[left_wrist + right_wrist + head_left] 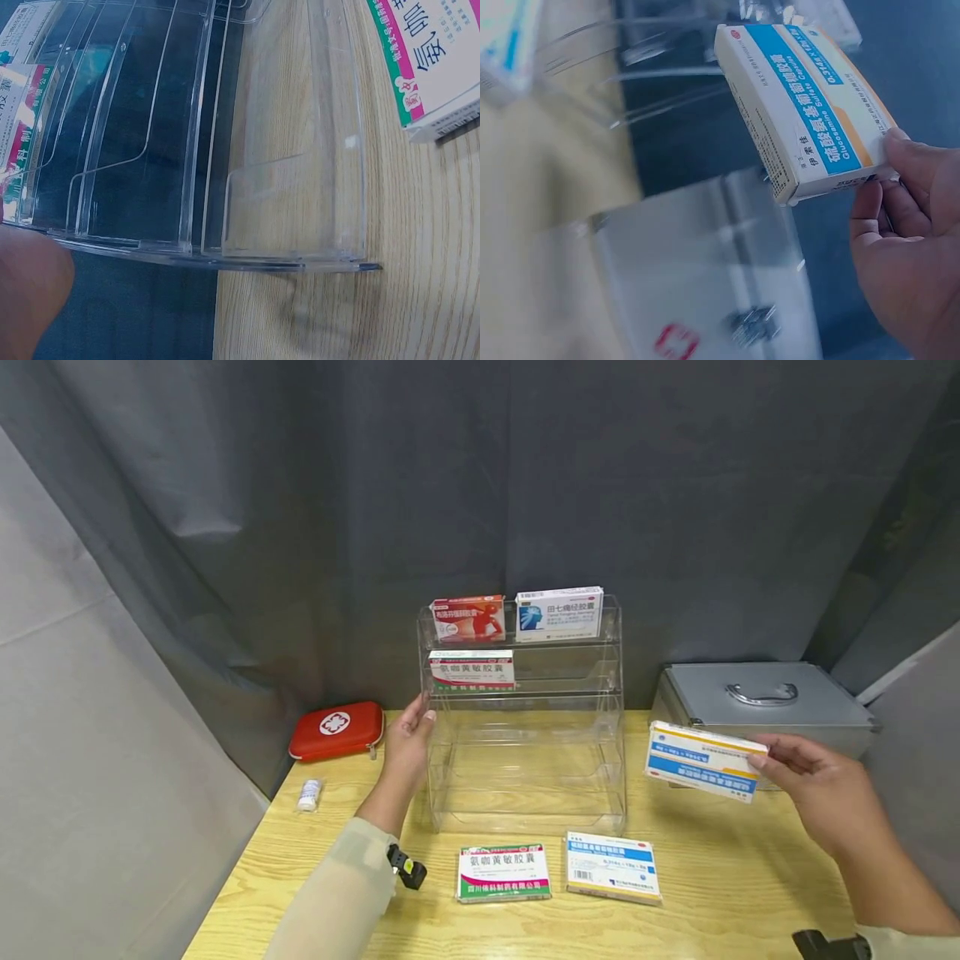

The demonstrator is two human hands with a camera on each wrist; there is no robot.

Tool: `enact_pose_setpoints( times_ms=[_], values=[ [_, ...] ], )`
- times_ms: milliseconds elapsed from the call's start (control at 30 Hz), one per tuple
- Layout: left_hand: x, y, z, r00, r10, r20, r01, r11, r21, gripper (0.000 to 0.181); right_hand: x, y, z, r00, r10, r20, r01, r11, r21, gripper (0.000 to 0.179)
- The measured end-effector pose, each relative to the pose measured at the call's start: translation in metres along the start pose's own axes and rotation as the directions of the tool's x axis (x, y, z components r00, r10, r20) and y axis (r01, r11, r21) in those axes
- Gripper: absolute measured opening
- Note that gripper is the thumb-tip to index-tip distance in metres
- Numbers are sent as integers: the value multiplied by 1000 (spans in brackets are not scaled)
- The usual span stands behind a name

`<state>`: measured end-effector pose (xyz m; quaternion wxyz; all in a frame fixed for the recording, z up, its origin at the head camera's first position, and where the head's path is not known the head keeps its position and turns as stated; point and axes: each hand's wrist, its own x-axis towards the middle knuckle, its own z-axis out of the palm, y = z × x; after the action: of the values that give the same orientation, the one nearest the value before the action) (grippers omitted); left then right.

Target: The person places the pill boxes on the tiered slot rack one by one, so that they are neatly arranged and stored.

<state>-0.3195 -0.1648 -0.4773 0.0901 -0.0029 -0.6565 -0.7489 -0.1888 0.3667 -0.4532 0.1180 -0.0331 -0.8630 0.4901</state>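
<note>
My right hand (pixel 828 789) pinches a white, blue and orange medicine box (pixel 705 762) by one end, in the air right of the rack. Its lettering is upside down in the head view, and the right wrist view shows the thumb on its printed face. With my left hand (pixel 408 739) I hold the left side edge of a clear tiered display rack (pixel 525 777). On its top tier stand a red medicine box (pixel 469 619) and a white one with a blue head picture (pixel 558 615). A green and magenta medicine box (pixel 472 672) stands on the left of the tier below.
In front of the rack lie another green and magenta box (pixel 503 873) and a blue and white box (pixel 613 868). A red first-aid case (pixel 337 732) and a small white bottle (pixel 309 795) are at left. A silver metal case (pixel 765 689) stands at back right, before a dark curtain.
</note>
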Motion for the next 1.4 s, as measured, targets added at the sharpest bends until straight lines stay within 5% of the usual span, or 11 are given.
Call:
enact_pose_setpoints(
  times_ms=[333,633,1033,1233,1300,1400],
  values=[
    [-1,0,-1,1000,11,-4,-11,1000,3,53,51,-73,13,998,-16,-55,16,1000,3,47],
    [1,2,1,999,33,-12,-32,999,31,52,75,-103,24,997,-57,-60,68,980,188,46],
    [0,-1,-1,1000,15,-16,-14,999,33,52,111,-156,62,989,-143,-48,150,963,225,42],
    [1,-1,0,1000,14,-11,-14,1000,23,53,118,-185,72,964,-267,-5,267,964,-7,38],
    [1,-1,0,1000,11,-7,-11,1000,20,53,119,-198,75,939,-343,25,344,931,-124,36],
    [1,-1,0,1000,12,-10,-12,1000,16,53,123,-214,85,881,-462,100,471,841,-266,32]
  ],
)
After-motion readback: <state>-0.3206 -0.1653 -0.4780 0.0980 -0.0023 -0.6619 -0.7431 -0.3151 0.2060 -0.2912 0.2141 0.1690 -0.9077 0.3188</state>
